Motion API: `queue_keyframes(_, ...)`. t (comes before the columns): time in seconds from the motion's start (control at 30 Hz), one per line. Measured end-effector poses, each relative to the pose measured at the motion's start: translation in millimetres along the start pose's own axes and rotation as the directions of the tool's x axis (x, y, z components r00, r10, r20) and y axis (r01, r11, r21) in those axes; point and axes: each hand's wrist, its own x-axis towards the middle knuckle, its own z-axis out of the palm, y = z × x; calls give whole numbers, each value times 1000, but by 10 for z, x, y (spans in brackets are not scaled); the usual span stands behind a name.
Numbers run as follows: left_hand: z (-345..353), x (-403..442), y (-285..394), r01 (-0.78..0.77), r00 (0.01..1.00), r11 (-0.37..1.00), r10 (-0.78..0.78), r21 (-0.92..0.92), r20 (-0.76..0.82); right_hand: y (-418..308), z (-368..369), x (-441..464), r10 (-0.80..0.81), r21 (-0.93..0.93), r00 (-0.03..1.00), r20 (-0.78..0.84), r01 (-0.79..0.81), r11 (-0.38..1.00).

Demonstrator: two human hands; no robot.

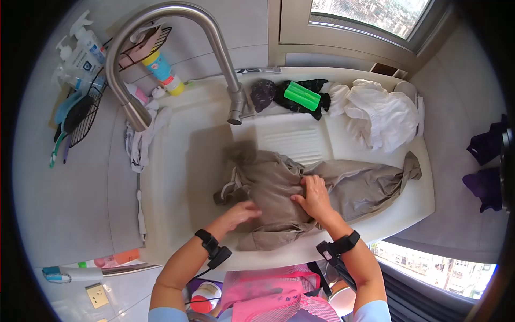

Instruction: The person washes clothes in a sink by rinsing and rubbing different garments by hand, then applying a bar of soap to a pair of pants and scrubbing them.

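Note:
A wet grey-brown garment (pixel 279 193) lies spread over the white sink (pixel 166 188) and its ribbed washboard part (pixel 295 140). My right hand (pixel 315 198) rests on the middle of the cloth, thumb and fingers apart, pressing it. At the garment's left part, my left hand (pixel 244 213) is over the cloth with its fingers stretched out, slightly blurred. One end of the garment reaches to the right rim of the sink. Black bands with small devices are on both wrists.
A curved metal faucet (pixel 206 21) arches over the sink's left side. Along the back rim lie a green soap bar (pixel 302 96), dark cloths and a white cloth bundle (pixel 381 115). A wire rack (pixel 88 118) holds bottles and brushes at the left.

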Motion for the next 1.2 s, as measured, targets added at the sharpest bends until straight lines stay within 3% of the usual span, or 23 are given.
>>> queue_keyframes(0.07, 19, 49, -68, -98, 972, 995, 95, 0, -216, 11, -4, 123, -54, 87, 993, -106, 64, 994)
queue_keyframes(0.1, 29, 92, -91, -148, 938, 989, 143, 8, -315, 7, -29, 139, -41, 37, 998, -56, 43, 998)
queue_keyframes(0.17, 48, 82, -59, -202, 964, 979, 199, 0, -174, -15, -69, 129, 3, -62, 999, 51, 1, 998)
queue_keyframes(0.2, 58, 72, -58, -224, 970, 975, 222, -6, -101, 16, -57, 128, -61, -31, 994, 94, 64, 997)
queue_keyframes(0.27, 21, -6, -10, -325, 946, 910, 313, 258, 86, 33, -69, 203, -197, 43, 965, 176, 192, 980)
queue_keyframes(0.3, -24, -63, 28, -382, 924, 845, 337, 374, 182, 32, -101, 242, -60, 210, 979, 195, 18, 978)
queue_keyframes(0.37, -137, -359, 356, -173, 982, 834, 104, 524, 158, -175, -364, 354, 192, 500, 933, 303, -327, 802)
queue_keyframes(0.4, -182, -541, 509, -68, 991, 799, -15, 598, 132, -198, -416, 398, 157, 516, 961, 226, -255, 818)
queue_keyframes(0.5, -311, -1031, 680, -269, 963, 898, 252, 348, 93, -209, -402, 531, 162, 619, 985, 54, -160, 769)
queue_keyframes(0.57, -399, -1183, 592, -321, 947, 946, 321, -46, -23, -250, -405, 594, 185, 759, 969, 162, -242, 604)
queue_keyframes(0.6, -413, -1239, 559, -351, 936, 905, 339, -240, -92, -267, -416, 625, 175, 788, 964, 200, -265, 555)
queue_keyframes(0.7, -285, -1289, 560, -454, 877, 703, 461, -548, -135, -348, -455, 652, 137, 822, 953, 272, -304, 482)
queue_keyframes(0.83, -305, -1201, 374, -463, 855, 598, 497, -654, -152, -381, -501, 636, 35, 804, 946, 323, -294, 516)
queue_keyframes(0.93, -264, -1203, 318, -516, 828, 563, 520, -646, -208, -391, -455, 587, 8, 823, 969, 246, -213, 526)
queue_keyframes(1.03, -117, -1317, 389, -582, 798, 579, 543, -571, -263, -497, -624, 508, 18, 812, 923, 384, -347, 470)
queue_keyframes(1.13, -97, -1345, 332, -629, 756, 591, 615, -505, -222, -451, -535, 434, -235, 626, 963, 129, 104, 773)
queue_keyframes(1.2, -77, -1351, 336, -684, 711, 597, 673, -420, -203, -290, -353, 403, -210, 373, 891, 402, 50, 927)
